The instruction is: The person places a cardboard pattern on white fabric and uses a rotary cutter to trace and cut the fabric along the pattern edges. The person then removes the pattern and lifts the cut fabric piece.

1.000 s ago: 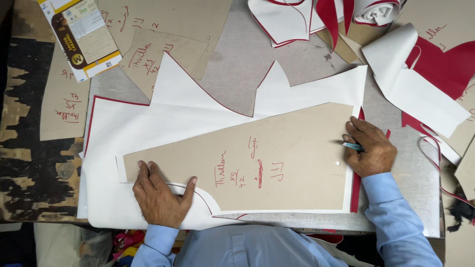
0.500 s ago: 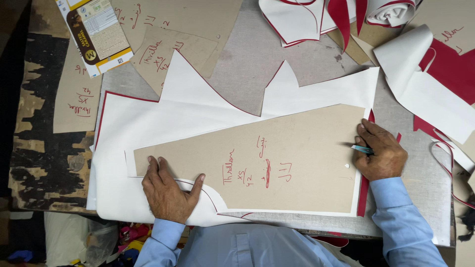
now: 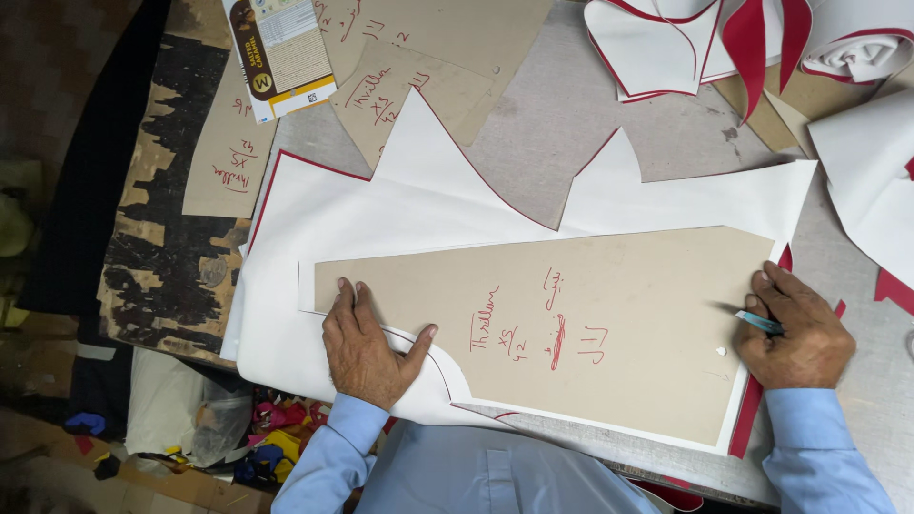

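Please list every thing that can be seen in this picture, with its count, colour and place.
Large cardboard pattern: one, tan with red writing, centre, lying on the white sheet.
White sheet with red underside: one, spread under the pattern.
Smaller cardboard patterns: several, tan, top left.
Printed carton: one, white and brown, top left.
Cut white and red pieces: several, top right.
Work table: one, grey, underneath.
Pen: one, light blue, in the right hand.
Left hand: flat on the pattern's left end.
Right hand: at the pattern's right edge, holding the pen.
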